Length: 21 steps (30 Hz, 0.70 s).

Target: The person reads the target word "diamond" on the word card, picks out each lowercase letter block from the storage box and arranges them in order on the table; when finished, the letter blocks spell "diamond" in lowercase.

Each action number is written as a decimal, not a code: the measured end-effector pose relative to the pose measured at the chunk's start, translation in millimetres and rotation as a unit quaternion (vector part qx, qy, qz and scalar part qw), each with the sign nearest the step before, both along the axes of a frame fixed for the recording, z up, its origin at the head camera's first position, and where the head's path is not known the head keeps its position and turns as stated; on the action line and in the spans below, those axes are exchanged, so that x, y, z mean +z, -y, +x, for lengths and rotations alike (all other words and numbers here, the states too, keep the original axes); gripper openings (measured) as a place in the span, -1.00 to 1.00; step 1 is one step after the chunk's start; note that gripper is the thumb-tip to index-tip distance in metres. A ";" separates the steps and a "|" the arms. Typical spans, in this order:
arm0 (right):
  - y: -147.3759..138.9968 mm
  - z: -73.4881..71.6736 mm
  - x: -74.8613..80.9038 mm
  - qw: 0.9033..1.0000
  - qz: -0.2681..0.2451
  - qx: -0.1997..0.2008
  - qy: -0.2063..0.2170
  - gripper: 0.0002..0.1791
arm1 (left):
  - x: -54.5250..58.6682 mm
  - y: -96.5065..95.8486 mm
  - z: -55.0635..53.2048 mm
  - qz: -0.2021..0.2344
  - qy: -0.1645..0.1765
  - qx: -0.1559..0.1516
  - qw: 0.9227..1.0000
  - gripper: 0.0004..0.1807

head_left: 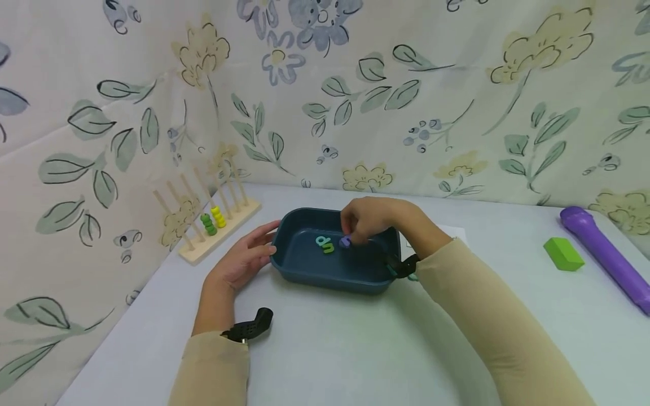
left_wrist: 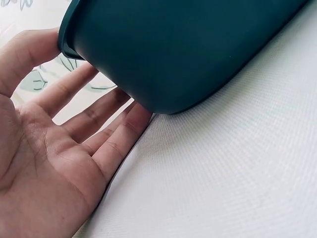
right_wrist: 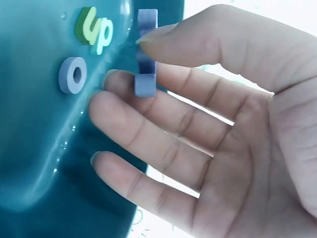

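Observation:
A dark teal tray (head_left: 325, 280) sits on the white table. My left hand (head_left: 247, 256) is at its left end, thumb at the rim and straight fingers along the outside wall, as the left wrist view (left_wrist: 54, 134) shows. Over the tray, my right hand (head_left: 373, 219) pinches a purple-blue letter piece (right_wrist: 146, 84), seen edge-on, between thumb and fingers; which letter it is I cannot tell. Below lie a purple-blue letter o (right_wrist: 73, 75), a green u-shaped letter (right_wrist: 88, 25) and a light teal p-shaped letter (right_wrist: 104, 34).
At the back left stands a wooden peg rack (head_left: 223, 228) with green beads (head_left: 208, 224) and yellow beads (head_left: 218, 216). Right of the tray lies a white sheet (head_left: 454, 232), partly behind my right arm. Farther right are a green block (head_left: 563, 254) and a purple toy microphone (head_left: 604, 254).

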State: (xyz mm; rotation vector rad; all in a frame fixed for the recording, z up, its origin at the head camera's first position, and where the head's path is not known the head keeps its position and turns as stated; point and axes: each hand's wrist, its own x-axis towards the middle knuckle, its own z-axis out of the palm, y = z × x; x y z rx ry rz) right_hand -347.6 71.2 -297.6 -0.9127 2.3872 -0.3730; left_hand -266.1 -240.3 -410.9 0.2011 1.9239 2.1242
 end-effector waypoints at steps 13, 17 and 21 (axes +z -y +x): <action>-26.1 14.8 21.1 0.994 -0.045 -0.046 -0.092 -0.79 | 3.9 -1.1 2.4 -0.003 0.004 0.015 1.000 -0.25; -36.2 20.2 25.0 0.988 -0.066 -0.065 -0.122 -0.79 | 4.0 -1.1 3.5 -0.003 0.003 0.015 1.000 -0.24; -44.6 24.5 27.3 0.985 -0.086 -0.074 -0.133 -0.81 | 3.4 -1.3 3.9 -0.005 0.005 0.018 1.000 -0.24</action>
